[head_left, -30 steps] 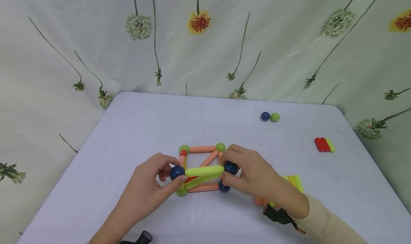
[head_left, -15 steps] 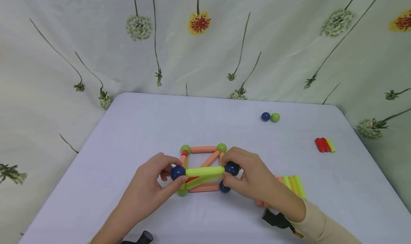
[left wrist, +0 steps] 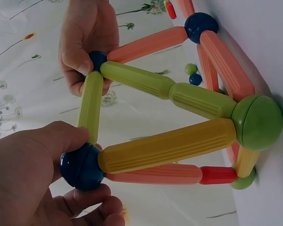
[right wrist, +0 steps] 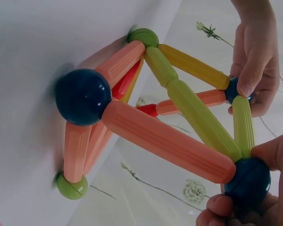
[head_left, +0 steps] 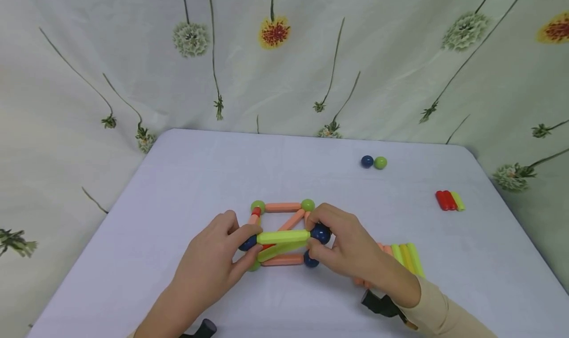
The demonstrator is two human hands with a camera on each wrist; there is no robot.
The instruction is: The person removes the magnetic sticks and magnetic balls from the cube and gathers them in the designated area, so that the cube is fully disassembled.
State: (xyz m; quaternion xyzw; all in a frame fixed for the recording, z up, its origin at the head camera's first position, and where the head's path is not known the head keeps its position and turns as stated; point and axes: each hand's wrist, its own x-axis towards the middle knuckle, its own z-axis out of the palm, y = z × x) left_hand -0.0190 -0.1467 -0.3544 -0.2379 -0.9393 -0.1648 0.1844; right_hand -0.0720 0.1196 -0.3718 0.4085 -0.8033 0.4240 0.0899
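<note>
A frame of magnetic rods and balls stands on the table in the head view. Its base has orange rods (head_left: 283, 207), green balls (head_left: 307, 205) and a blue ball (head_left: 311, 259). Above the base, a yellow-green rod (head_left: 283, 237) joins two raised blue balls. My left hand (head_left: 211, 256) pinches the left raised ball (left wrist: 81, 167) between thumb and fingers. With thumb and fingers, my right hand (head_left: 348, 241) grips the right raised ball (right wrist: 247, 182). Sloping yellow (left wrist: 170, 145), orange (right wrist: 167, 141) and yellow-green rods run from these balls to the base.
A loose blue ball (head_left: 367, 161) and green ball (head_left: 380, 162) lie together at the back. Red rods (head_left: 446, 200) and a yellow-green one sit at the right. Several more rods (head_left: 406, 259) lie side by side, partly behind my right forearm. A flowered cloth (head_left: 284, 81) hangs behind the table.
My left hand has shifted its hold: the index finger now reaches over the top of the blue ball, covering more of it. The right hand keeps its grip, nearly still.
</note>
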